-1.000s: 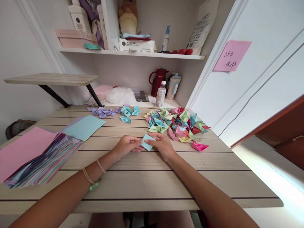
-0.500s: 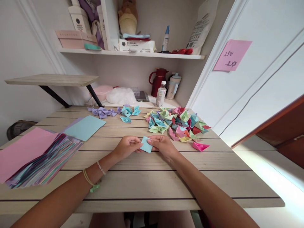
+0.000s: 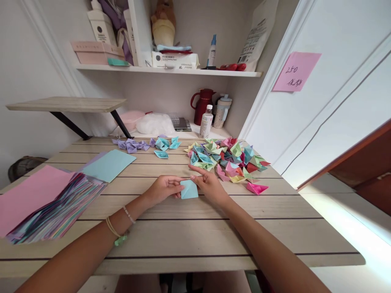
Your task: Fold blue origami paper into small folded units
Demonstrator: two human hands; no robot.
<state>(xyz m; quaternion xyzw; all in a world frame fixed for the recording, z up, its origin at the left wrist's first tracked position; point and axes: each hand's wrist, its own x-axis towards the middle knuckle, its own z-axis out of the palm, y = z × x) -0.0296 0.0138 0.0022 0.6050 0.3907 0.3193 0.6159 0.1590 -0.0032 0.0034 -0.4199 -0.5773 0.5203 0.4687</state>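
Note:
A small folded light-blue paper [image 3: 189,190] lies between my hands near the middle of the wooden table [image 3: 189,232]. My left hand [image 3: 163,188] pinches its left edge with curled fingers. My right hand [image 3: 210,185] grips its right side, the index finger stretched over the top edge. Just beyond my right hand is a heap of folded paper boats [image 3: 227,160] in pink, green, blue and yellow.
A fanned stack of coloured sheets [image 3: 45,201] with a light-blue sheet [image 3: 108,163] lies at the left. Purple and blue boats [image 3: 146,144] sit in a row at the back. A red jug [image 3: 203,106], a bottle [image 3: 206,121] and shelves stand behind; a white door is at the right.
The blue paper has turned from a tilted diamond to a flat square lying lower on the table. My right index finger now reaches across its top edge.

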